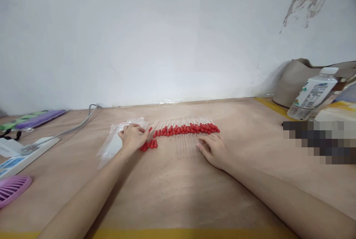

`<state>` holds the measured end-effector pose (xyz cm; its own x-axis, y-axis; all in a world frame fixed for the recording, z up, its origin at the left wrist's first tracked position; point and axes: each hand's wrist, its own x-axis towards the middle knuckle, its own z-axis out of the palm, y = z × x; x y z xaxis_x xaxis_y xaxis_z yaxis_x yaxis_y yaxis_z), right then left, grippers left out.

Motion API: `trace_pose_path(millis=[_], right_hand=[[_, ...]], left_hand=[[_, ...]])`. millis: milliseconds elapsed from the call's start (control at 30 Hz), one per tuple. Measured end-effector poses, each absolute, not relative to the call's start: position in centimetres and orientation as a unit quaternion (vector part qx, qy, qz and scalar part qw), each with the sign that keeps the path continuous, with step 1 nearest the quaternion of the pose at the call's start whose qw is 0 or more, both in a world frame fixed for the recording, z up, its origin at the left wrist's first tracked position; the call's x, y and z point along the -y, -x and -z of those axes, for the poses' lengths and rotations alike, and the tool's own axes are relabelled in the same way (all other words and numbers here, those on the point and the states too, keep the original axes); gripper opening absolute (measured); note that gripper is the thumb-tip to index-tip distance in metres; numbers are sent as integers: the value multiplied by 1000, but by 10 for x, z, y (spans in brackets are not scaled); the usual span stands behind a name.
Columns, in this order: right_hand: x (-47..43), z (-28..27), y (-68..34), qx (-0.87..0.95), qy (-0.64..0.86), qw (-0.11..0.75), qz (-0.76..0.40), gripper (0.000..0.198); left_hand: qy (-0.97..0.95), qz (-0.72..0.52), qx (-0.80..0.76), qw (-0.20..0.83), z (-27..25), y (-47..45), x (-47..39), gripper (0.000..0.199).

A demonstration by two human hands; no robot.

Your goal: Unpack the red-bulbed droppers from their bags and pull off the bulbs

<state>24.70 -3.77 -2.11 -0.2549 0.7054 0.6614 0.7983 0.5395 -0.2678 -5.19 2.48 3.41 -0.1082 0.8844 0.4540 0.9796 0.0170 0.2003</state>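
Observation:
Glass droppers with red rubber bulbs [178, 130] lie side by side in a long row, most of their thin glass tubes pointing to the wall. Several clear tubes [185, 146] point toward me from the row's middle. At the row's left end, my left hand [133, 136] has its fingers bent, with a red-bulbed dropper [150, 129] at the thumb and fingertips. A few more red bulbs [151, 144] lie just below that hand, partly hidden by it. My right hand [214, 150] rests beside the near tubes, thumb and index finger apart, nothing visible between them.
Clear zip bags [110, 146] lie under and left of my left hand. Farther left are a power strip [30, 155] with a grey cable, a pink fan grille [13, 190] and a purple pouch [41, 118]. A plastic bottle [314, 92] and beige bag [290, 79] stand right.

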Motion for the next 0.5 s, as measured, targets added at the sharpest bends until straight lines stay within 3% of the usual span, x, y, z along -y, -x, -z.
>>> trace_pose_path(millis=[100, 200, 333, 500], right_hand=[[37, 21, -248, 761, 471, 443, 62, 25], [39, 18, -251, 735, 466, 487, 76, 41], [46, 13, -252, 788, 410, 442, 123, 52], [47, 15, -249, 851, 325, 381, 161, 35]], left_hand=[[683, 303, 636, 193, -36, 48, -8, 22], [762, 332, 502, 239, -32, 30, 18, 16], [830, 359, 358, 232, -17, 1, 45, 8], [849, 393, 282, 212, -3, -11, 49, 4]])
